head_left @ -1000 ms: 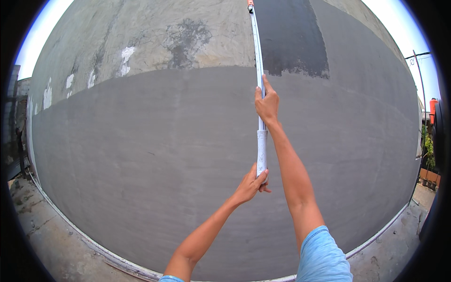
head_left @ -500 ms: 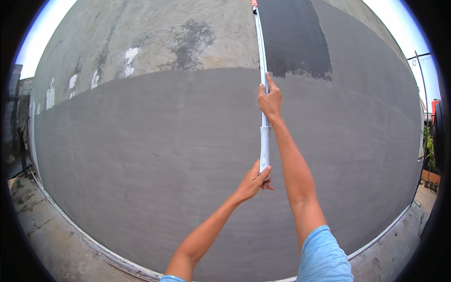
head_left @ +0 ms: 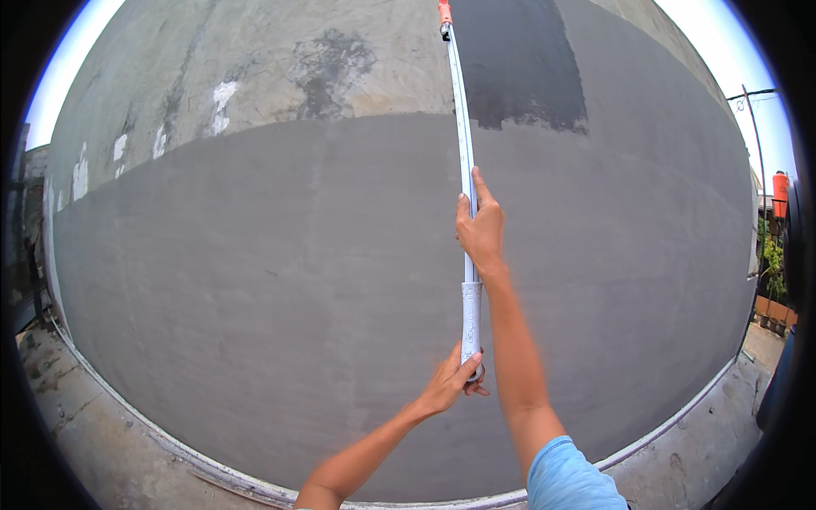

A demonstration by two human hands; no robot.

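Observation:
A long white extension pole (head_left: 461, 110) rises upright in front of the wall (head_left: 255, 323), leaning slightly left at its top. My right hand (head_left: 482, 228) grips the shaft partway up, its index finger stretched along it. Lower down, my left hand (head_left: 450, 381) is closed round the bottom end of the pale ribbed grip (head_left: 471, 319). An orange handle (head_left: 444, 13) is fixed at the pole's top; whatever it carries lies beyond the upper edge. Right of the pole top, a dark, wet-looking patch of paint (head_left: 523, 68) has a ragged lower edge.
The lower wall is smooth grey; its upper left is bare, stained plaster (head_left: 255, 51) with white blotches. A pale ledge (head_left: 178, 450) follows the wall's foot above the concrete ground (head_left: 93, 433). At far right are an orange container (head_left: 780, 194) and potted plants (head_left: 772, 272).
Both hands have come down, bringing the pole lower, so more of its orange handle shows. The pole's top has shifted a little left in view, and the whole view has tilted slightly.

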